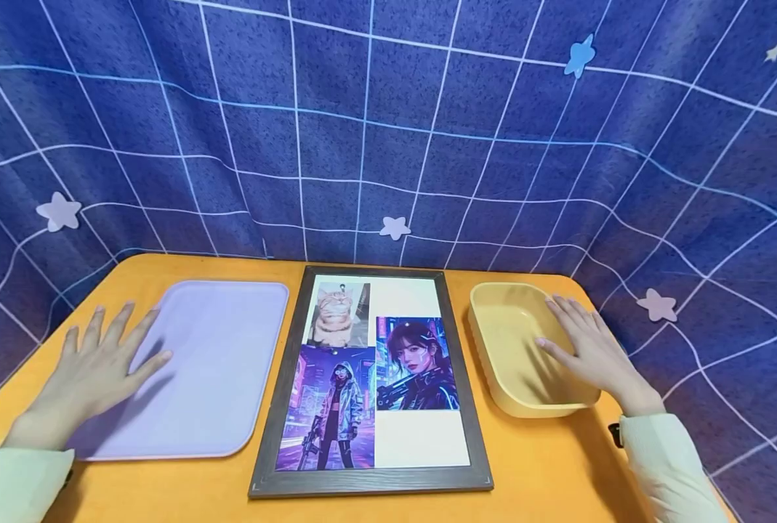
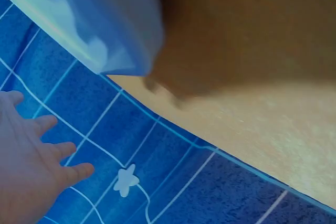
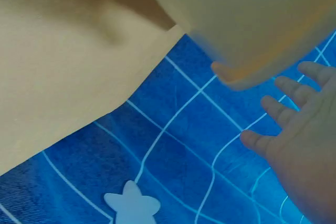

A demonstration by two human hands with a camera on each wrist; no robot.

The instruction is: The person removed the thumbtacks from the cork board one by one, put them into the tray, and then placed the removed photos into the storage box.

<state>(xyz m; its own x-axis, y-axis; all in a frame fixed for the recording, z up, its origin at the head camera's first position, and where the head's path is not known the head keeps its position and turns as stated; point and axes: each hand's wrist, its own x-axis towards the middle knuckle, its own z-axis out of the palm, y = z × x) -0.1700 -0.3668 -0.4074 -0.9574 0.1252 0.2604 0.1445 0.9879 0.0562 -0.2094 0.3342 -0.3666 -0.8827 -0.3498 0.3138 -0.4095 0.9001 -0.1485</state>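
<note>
My left hand (image 1: 97, 370) hovers palm down with fingers spread, over the left side of a flat lilac tray (image 1: 211, 363). It holds nothing. On the other side, my right hand (image 1: 591, 345) hangs over the right rim of a pale yellow plastic bin (image 1: 502, 349), its fingers straight and the thumb apart. Nothing is in that hand either, and the bin has nothing inside. Between the tray and the bin lies a dark wood-look frame (image 1: 476, 436) holding several pictures: a cat photo (image 1: 333, 312) and two neon city figures.
The orange tabletop (image 1: 532, 465) carries all three items side by side. A blue cloth (image 1: 336, 145) with white grid lines and star shapes rises behind the table and along its sides. Pale green sleeves (image 1: 669, 465) cover both forearms.
</note>
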